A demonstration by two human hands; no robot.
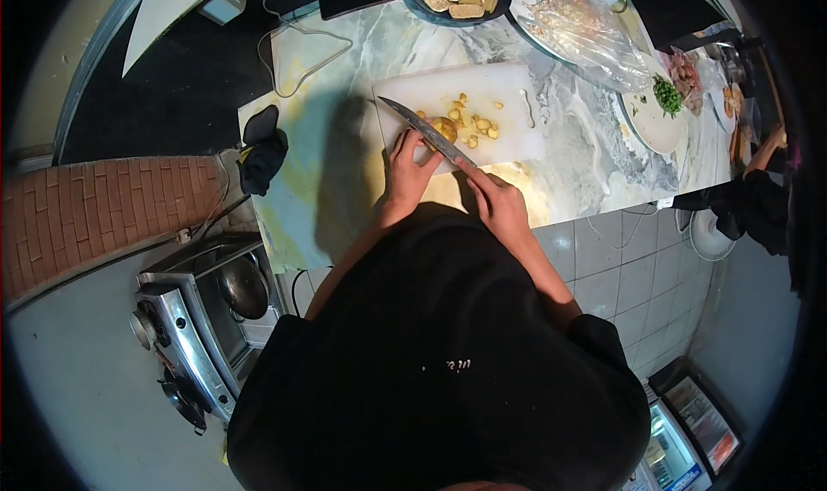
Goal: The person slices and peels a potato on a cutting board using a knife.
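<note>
My right hand (500, 201) is closed around the handle of a long dark-bladed knife (422, 127). Its blade slants up and left over a white cutting board (512, 81). At the board's near edge, my left hand (408, 172) has its fingers closed against a yellow-brown chunk (445, 128) that looks like ginger or potato. The blade crosses in front of part of this chunk and of the fingertips. Several small yellow cut pieces (482, 125) lie scattered on the board, right of the knife.
On the marble-patterned table (573, 159) are a plate of browned slabs (466, 11), a plastic-covered tray (594, 39) and a plate with chopped greens (666, 95). A black phone (357, 0) and a cable lie at the back. Another person's arm (765, 149) shows far right. A stove (185, 336) stands lower left.
</note>
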